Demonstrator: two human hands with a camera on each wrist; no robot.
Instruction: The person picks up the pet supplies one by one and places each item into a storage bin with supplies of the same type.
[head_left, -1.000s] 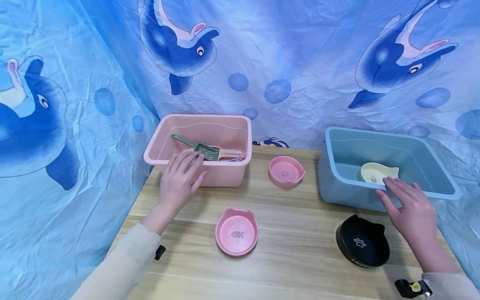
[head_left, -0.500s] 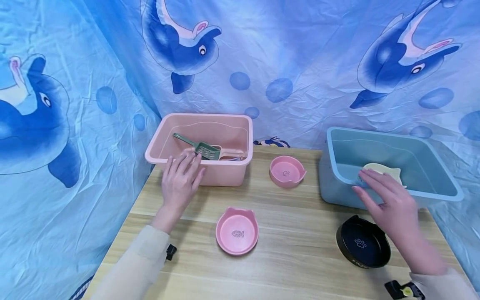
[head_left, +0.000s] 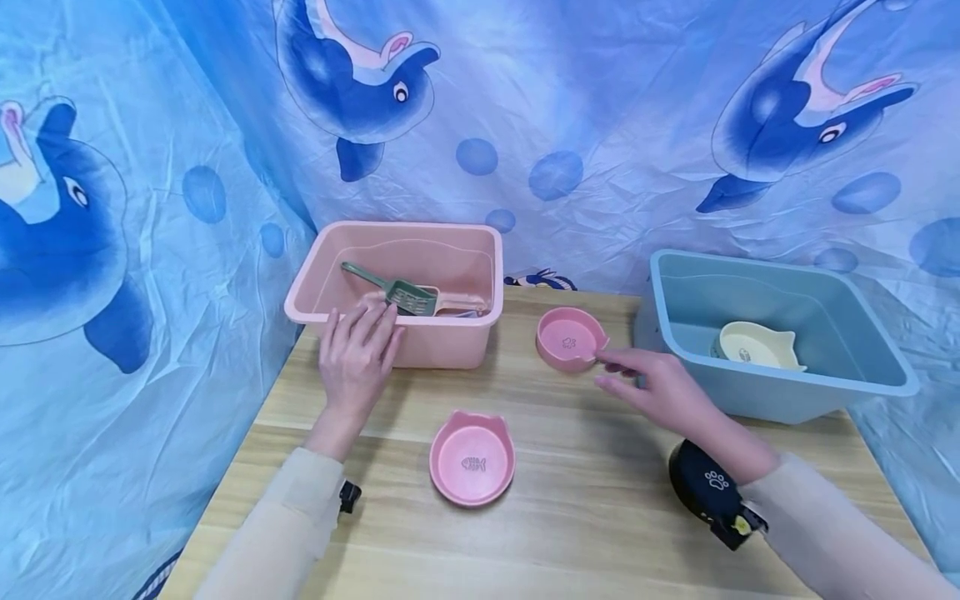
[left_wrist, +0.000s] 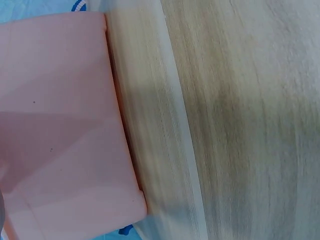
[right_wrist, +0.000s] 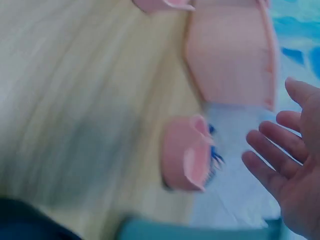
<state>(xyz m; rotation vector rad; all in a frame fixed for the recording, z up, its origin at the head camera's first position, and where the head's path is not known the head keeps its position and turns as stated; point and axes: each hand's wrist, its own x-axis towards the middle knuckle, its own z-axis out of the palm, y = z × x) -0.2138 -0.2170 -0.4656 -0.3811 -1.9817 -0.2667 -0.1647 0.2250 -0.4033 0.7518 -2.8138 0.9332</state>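
My left hand (head_left: pixel 358 350) rests at the front rim of a pink plastic bin (head_left: pixel 450 343), its fingertips over the edge. Inside that bin lie a green slotted litter scoop (head_left: pixel 411 298) and a pale pink scoop (head_left: pixel 461 302). My right hand (head_left: pixel 660 387) reaches above the table with fingers extended, fingertips right at the ear of a pink cat-eared bowl with a paw print (head_left: pixel 567 335). The right wrist view shows this hand (right_wrist: pixel 300 150) spread, nothing in it, beside the pink bowl (right_wrist: pixel 180 155). Another pink bowl with a fishbone print (head_left: pixel 472 462) sits nearer the front.
A blue bin (head_left: pixel 780 383) holding a cream cat-eared bowl (head_left: pixel 757 345) stands at the right. Partly under my right forearm is a black bowl with a paw print (head_left: pixel 693 479). A blue dolphin-print curtain (head_left: pixel 525 100) hangs behind the wooden table (head_left: pixel 555 533).
My right hand has moved left from the blue bin's front rim to the pink paw-print bowl. My left hand stays at the pink bin's rim with little movement.
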